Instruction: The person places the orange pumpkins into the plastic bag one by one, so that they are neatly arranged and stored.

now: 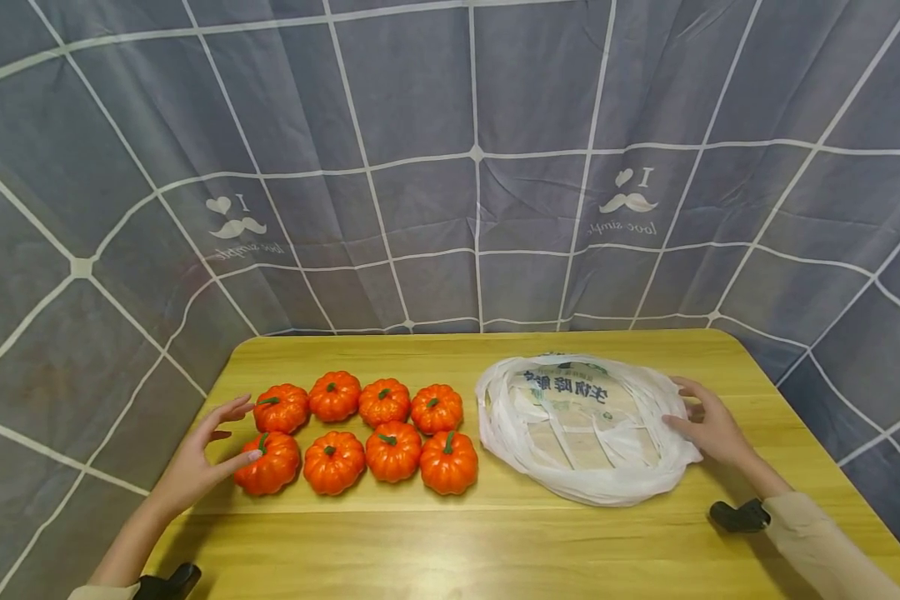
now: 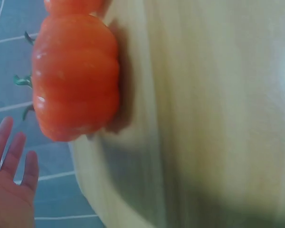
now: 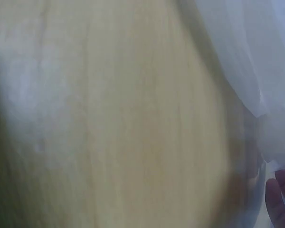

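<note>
Small orange toy pumpkins [image 1: 333,462] with green stems stand in two rows on the left of the table. My left hand [image 1: 206,458] is beside the front-left pumpkin [image 1: 270,473], thumb extended over its near side by the stem and fingers spread toward the back row. In the left wrist view, the fingers [image 2: 12,154] are straight and apart, below a pumpkin [image 2: 76,78]. A white plastic bag [image 1: 615,492] lies spread on the right, its mouth opened wide. At its right rim is my right hand [image 1: 712,425], fingers loosely bent and thumb tip overlapping the plastic.
The wooden table [image 1: 435,550] has rounded back corners. Behind it and at both sides hangs a grey curtain [image 1: 420,208] with white grid lines. Printed lettering shows inside the bag. A black strap piece [image 1: 740,517] sits at the right wrist.
</note>
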The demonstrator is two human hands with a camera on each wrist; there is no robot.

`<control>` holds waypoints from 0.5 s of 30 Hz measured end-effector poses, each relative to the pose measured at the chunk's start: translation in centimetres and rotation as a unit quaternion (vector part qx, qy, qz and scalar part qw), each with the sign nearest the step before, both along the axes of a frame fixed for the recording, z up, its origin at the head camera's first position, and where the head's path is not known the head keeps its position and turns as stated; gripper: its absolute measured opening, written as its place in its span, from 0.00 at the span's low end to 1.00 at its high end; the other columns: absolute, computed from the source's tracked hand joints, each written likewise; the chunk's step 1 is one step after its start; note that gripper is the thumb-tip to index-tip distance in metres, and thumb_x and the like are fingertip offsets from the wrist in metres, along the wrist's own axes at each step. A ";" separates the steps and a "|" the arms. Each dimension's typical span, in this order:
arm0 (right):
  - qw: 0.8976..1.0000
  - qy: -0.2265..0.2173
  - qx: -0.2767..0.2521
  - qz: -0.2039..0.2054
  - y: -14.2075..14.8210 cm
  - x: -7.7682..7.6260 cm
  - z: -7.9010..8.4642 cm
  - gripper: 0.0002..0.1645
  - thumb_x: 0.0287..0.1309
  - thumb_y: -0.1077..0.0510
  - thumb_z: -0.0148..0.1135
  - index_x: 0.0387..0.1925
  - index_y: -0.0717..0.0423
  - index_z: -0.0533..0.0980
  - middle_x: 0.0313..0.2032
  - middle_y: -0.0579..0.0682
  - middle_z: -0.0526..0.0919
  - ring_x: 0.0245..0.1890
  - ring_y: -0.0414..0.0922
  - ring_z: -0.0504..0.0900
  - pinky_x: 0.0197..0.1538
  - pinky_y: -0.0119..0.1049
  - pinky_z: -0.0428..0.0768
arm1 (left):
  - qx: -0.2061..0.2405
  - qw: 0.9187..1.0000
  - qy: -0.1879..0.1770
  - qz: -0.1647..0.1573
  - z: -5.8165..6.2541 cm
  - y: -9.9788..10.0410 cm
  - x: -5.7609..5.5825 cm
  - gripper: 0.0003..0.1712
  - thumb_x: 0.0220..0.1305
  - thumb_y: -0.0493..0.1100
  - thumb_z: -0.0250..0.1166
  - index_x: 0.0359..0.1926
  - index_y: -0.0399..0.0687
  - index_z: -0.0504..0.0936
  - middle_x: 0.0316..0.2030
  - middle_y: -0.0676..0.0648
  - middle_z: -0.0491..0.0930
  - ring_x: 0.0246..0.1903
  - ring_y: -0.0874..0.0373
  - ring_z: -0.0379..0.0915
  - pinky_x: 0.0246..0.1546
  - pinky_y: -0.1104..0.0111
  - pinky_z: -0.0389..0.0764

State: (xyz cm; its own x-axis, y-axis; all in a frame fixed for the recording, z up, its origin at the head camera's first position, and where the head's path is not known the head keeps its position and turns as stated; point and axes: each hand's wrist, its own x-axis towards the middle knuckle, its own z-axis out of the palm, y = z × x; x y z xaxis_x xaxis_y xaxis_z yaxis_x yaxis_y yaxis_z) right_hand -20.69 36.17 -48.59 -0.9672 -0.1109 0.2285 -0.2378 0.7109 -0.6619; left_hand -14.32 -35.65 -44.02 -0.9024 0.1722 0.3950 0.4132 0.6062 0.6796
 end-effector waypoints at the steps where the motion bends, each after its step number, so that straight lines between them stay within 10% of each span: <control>1: 1.000 -0.002 0.000 0.000 0.0 0.0 0.0 0.36 0.56 0.64 0.65 0.65 0.66 0.63 0.51 0.71 0.72 0.33 0.26 0.70 0.31 0.27 0.76 | -0.001 1.000 -0.003 0.001 -0.2 -0.1 0.1 0.44 0.48 0.29 0.71 0.67 0.39 0.64 0.58 0.71 0.70 0.55 0.79 0.61 0.47 0.82 0.62; 15: 1.000 0.000 -0.003 -0.004 0.1 0.2 -0.2 0.37 0.57 0.62 0.65 0.65 0.66 0.61 0.53 0.70 0.71 0.39 0.31 0.73 0.36 0.24 0.74 | -0.024 0.998 -0.059 -0.003 -2.6 -0.2 1.5 0.52 0.43 0.35 0.77 0.69 0.39 0.60 0.61 0.74 0.61 0.55 0.83 0.58 0.46 0.85 0.65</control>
